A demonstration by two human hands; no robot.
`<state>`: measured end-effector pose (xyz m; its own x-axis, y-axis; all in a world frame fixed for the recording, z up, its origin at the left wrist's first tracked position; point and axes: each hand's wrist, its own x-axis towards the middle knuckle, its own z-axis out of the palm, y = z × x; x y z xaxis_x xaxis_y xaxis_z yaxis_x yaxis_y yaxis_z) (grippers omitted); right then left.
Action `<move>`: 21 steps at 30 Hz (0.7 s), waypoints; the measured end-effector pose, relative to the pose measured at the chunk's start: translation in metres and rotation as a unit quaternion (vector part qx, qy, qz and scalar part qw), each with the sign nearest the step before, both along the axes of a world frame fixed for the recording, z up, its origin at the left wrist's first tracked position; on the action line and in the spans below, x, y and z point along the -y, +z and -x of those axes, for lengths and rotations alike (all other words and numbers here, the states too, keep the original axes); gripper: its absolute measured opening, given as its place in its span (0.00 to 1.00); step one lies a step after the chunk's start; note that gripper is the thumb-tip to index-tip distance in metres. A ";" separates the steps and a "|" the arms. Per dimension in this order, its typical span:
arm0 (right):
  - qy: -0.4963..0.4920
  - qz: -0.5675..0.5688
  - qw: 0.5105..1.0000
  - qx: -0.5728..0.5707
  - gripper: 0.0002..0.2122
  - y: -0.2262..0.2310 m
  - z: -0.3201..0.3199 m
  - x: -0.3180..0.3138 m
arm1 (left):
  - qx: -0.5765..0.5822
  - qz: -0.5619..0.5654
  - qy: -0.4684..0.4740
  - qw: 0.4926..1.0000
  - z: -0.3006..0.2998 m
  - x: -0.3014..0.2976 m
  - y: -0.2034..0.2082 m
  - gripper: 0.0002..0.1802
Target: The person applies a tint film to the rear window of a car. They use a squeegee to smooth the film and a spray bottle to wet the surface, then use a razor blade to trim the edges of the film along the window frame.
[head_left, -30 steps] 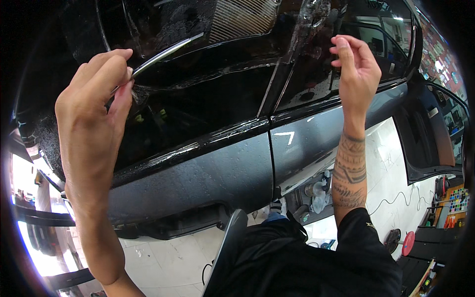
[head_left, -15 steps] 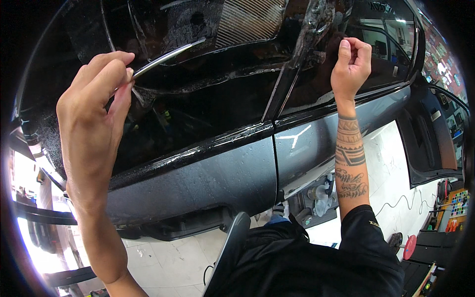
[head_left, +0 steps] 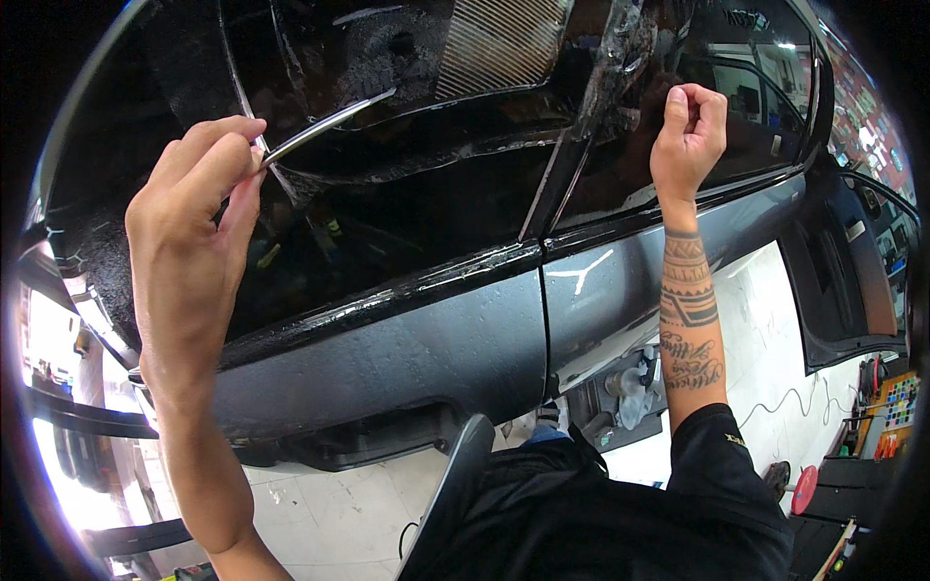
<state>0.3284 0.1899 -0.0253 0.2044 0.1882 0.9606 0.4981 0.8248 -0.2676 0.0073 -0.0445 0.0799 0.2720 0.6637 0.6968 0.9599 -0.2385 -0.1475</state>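
Note:
My left hand [head_left: 189, 208] is raised in front of a car's dark, wet side window [head_left: 387, 208]. Its thumb and fingers pinch the end of a slim, slightly curved strip [head_left: 325, 126], dark with a silvery edge. The strip tapers to a pale tip that points up and right, across the glass. Further right, my right hand [head_left: 688, 136] is closed, thumb pressed to the curled fingers, near the rear side window [head_left: 751, 107]. Whatever it may hold is hidden. Wrinkled, wet film-like edges run over the glass between the hands.
Below the windows runs the grey car body [head_left: 417, 349], beaded with water. An open car door [head_left: 838, 261] stands at the right. A cable [head_left: 790, 402] lies on the white floor. By my right arm is a tray with bottles [head_left: 630, 382]; a red disc [head_left: 803, 489] is lower right.
The view has shifted slightly, so the car sits a little lower and to the right. My left hand still pinches the strip, and my right hand stays closed.

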 end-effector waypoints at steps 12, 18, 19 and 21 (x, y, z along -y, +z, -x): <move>-0.011 -0.006 1.000 0.011 0.05 0.001 0.001 0.004 | -0.013 0.000 0.002 1.000 0.012 0.005 0.000 0.02; -0.016 -0.009 1.000 0.015 0.05 0.001 0.001 0.006 | -0.006 0.009 0.004 1.000 0.016 0.007 0.000 0.01; -0.014 -0.007 1.000 0.014 0.05 0.002 0.002 0.006 | -0.007 0.008 0.004 1.000 0.017 0.007 0.001 0.01; -0.012 -0.002 1.000 0.014 0.05 0.001 0.002 0.006 | -0.009 0.008 0.002 1.000 0.018 0.008 0.002 0.01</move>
